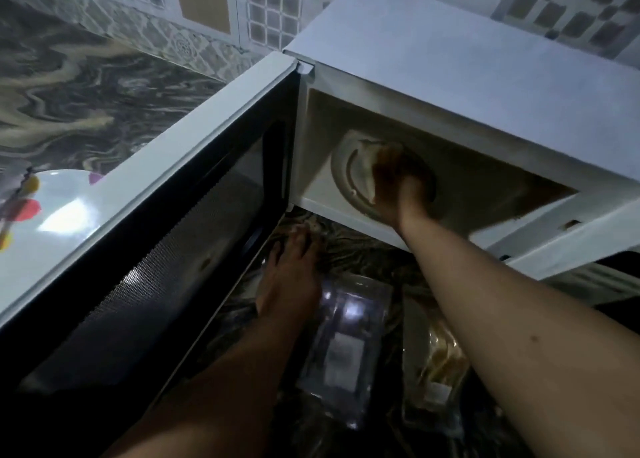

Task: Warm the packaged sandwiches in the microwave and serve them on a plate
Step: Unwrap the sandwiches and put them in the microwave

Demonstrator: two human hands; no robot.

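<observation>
The right grip reached inside the open microwave, fingers curled around a sandwich on the glass turntable. The left grip lay spread flat on the marbled counter beside the open door. Two plastic sandwich packages lay below; a white plate sat beyond the door.

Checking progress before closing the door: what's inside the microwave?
A sandwich on the turntable, with the right hand on it. The hand and microwave top hide the rest.
</observation>
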